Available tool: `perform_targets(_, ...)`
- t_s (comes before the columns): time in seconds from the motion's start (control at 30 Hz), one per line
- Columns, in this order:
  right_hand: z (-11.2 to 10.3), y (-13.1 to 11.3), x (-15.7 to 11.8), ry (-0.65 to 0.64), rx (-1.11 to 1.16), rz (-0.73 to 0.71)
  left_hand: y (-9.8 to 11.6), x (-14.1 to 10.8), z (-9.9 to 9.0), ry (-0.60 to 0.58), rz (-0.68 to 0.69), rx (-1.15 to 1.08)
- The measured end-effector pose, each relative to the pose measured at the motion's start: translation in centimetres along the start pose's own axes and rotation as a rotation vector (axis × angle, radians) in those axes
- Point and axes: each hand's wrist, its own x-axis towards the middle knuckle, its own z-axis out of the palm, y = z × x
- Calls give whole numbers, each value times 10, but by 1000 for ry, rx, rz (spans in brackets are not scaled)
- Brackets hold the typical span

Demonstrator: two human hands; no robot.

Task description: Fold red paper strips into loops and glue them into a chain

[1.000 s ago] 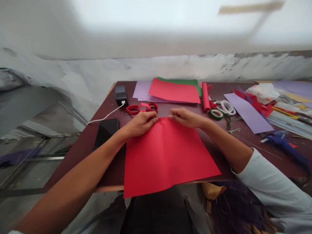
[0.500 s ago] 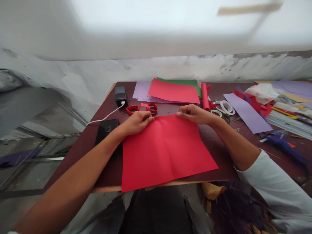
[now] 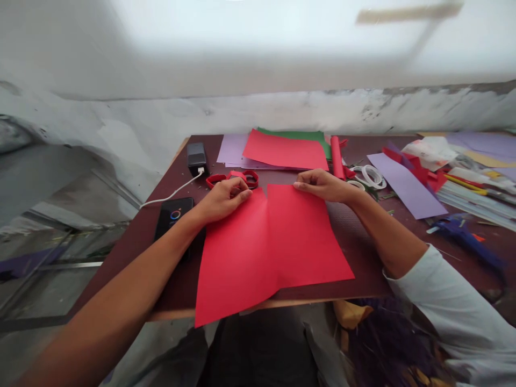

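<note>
A sheet of red paper [image 3: 242, 258] lies at the table's front edge, its left part hanging past the edge. A crease runs down its middle, and the far edge is split at the top of that crease by a short tear. My left hand [image 3: 226, 199] pinches the far edge left of the split, thumb on top. On the other side, my right hand [image 3: 320, 185] is closed on the far right edge between thumb and fingers. Just beyond my left hand sit red paper loops [image 3: 250, 179], partly hidden by it.
A phone [image 3: 174, 212] and a power bank [image 3: 196, 156] with a white cable lie left. Behind are red [image 3: 286, 150], green and lilac sheets. To the right are a red roll [image 3: 337, 156], white tape rolls [image 3: 373, 176], a lilac strip [image 3: 407, 185] and a blue glue gun [image 3: 463, 234].
The red paper's far edge has split at the crease, and its left half has shifted lower and to the left. Both hands keep their hold. The phone's screen has lit up.
</note>
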Motion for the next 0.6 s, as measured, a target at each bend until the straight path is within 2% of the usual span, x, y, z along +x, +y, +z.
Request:
perform_targets(0.17, -12, -3, -4, 121, -2, -20, -1, 3, -5, 166, -122, -190)
perform_targets(0.3, -20, -3, -7, 245, 26, 43, 4, 3, -13, 286, -223, -433)
perform_targets(0.37, -21, -1, -7, 295, 47, 73, 8, 2, -14, 303, -254, -546)
perform_targets(0.5, -21, 3, -5, 394, 123, 101, 13, 0, -9, 258, -315, -662)
perform_targets(0.6, -19, 3, -4, 466, 223, 127, 12, 0, -5, 323, -325, -687)
